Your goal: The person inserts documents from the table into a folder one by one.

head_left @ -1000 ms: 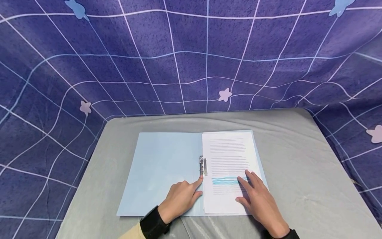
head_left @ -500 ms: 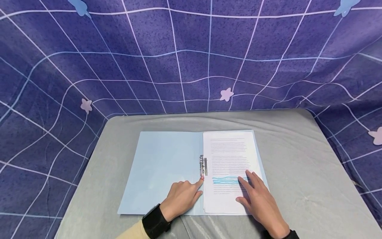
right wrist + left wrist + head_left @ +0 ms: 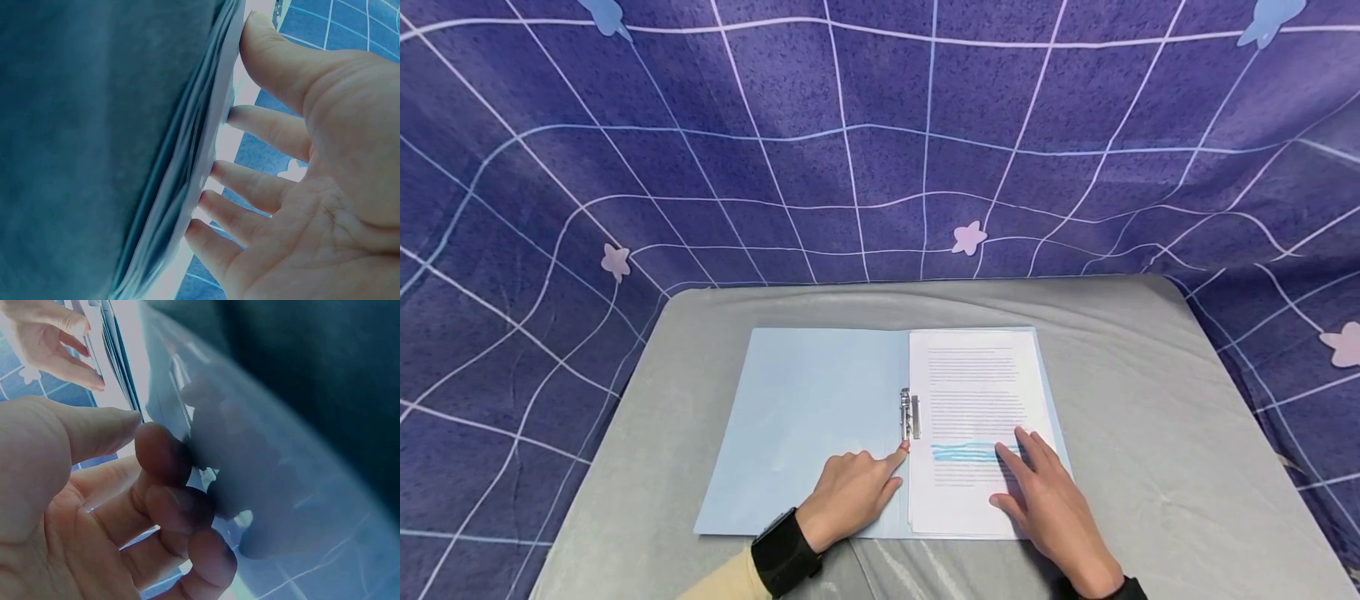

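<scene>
A light blue folder (image 3: 805, 417) lies spread open, a stack of printed paper sheets (image 3: 962, 500) on its right side. Blue highlighter strokes (image 3: 962, 452) cross several lines of the top sheet. At the spine is a metal lever clip (image 3: 906, 414). My left hand (image 3: 853, 493) points its index finger at the clip's lower end and touches there; its other fingers bend loosely against the folder in the left wrist view. Fingers spread, my right hand (image 3: 1056, 508) rests on the sheets' lower right part. In the right wrist view, its fingertips (image 3: 215, 169) touch the top page.
A grey cloth (image 3: 1165, 433) covers the table under the folder. Behind and on both sides hangs a purple-blue curtain (image 3: 880, 167) with grid lines and stars. A black wrist strap (image 3: 786, 554) sits on the left wrist.
Both hands stay in the same places on the folder and sheets. Only the head view shifts very slightly.
</scene>
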Available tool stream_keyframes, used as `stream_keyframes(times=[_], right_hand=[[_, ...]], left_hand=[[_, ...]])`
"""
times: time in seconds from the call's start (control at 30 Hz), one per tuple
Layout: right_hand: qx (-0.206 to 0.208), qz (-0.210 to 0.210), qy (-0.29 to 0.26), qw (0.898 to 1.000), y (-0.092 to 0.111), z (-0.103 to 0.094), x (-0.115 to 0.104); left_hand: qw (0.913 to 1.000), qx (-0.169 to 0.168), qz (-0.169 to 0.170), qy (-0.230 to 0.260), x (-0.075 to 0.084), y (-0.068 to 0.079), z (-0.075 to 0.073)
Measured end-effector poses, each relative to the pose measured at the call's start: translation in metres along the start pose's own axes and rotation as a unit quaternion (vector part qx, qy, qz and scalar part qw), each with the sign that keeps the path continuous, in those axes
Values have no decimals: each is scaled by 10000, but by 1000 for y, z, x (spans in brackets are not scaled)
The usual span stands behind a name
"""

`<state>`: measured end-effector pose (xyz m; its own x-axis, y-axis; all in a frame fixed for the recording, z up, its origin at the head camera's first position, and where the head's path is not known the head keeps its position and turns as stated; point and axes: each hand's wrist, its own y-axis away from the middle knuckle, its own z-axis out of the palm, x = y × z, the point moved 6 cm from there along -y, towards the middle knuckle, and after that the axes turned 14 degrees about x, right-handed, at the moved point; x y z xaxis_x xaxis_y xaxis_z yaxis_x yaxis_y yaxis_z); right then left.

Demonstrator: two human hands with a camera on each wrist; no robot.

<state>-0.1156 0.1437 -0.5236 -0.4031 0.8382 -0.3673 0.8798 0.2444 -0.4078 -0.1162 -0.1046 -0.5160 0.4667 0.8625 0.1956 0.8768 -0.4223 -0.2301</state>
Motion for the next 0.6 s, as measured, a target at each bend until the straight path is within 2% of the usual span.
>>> stream_keyframes(times=[0.27, 0.6], right_hand=[[-21, 49, 23, 10000, -1, 0, -1], [-107, 90, 81, 9999, 0, 1, 0]], left_hand=[[9991, -55, -89, 409, -4, 4, 1], [9975, -27, -139, 689, -5, 11, 1]])
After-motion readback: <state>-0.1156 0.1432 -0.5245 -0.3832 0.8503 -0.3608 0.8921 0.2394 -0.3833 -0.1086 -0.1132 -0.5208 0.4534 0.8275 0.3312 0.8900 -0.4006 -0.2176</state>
